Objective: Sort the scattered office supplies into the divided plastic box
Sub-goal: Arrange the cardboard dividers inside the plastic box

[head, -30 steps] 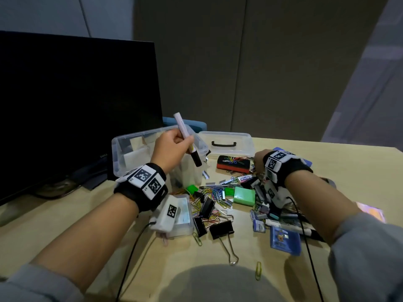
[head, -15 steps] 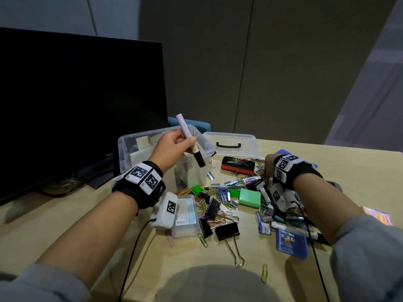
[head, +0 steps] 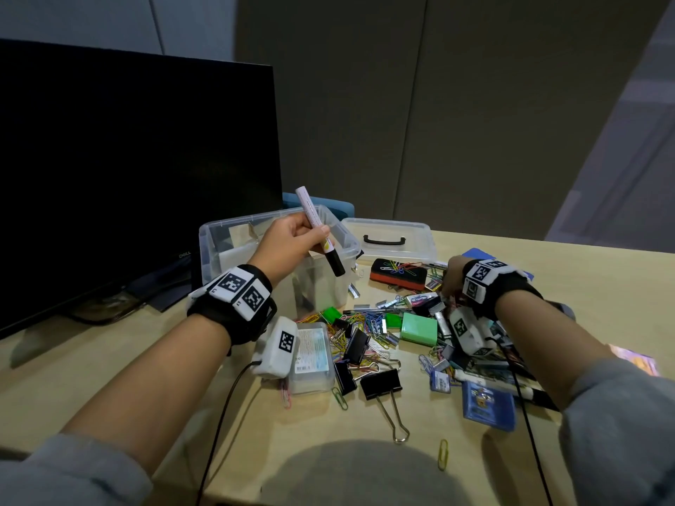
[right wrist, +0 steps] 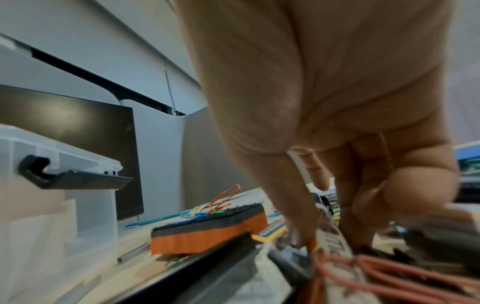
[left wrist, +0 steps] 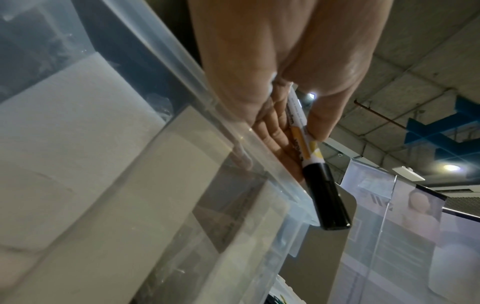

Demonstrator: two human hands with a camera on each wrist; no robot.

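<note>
- Left hand (head: 292,239) has the marker (head: 319,230) pinched between thumb and curled fingers, gripping it around the middle of the barrel.
- The marker's long axis runs steeply: pale tail end up and tipped toward the monitor (head: 128,169), black cap down and toward the pile of supplies.
- Key relation: the hand hovers right over the near right rim of the clear box (head: 219,231), and in the left wrist view the cap (left wrist: 327,197) hangs just outside that rim rather than over a compartment.
- So the box lies below and to the left of the marker; I reckon the drop calls for a small shift leftward and a tilt to lay the barrel along a compartment, since it stands too steep to go in lengthwise.
- Cardboard-coloured dividers (left wrist: 182,164) show through the box wall; which compartment is meant, I cannot tell.
- Right hand (head: 453,275) is down in the pile, well apart from the box, fingers curled downward among the clutter beside the orange-and-black eraser (head: 398,273).
- In the right wrist view its fingertips (right wrist: 301,238) touch something at an orange cord or band (right wrist: 363,267); it is blurred, so whether they truly grip it I cannot tell.
- Left hand is clearly nearer the box; the box's lid (head: 391,235) sits behind the pile.
- Clips, binder clips and small packets lie scattered on the table (head: 109,378).
</note>
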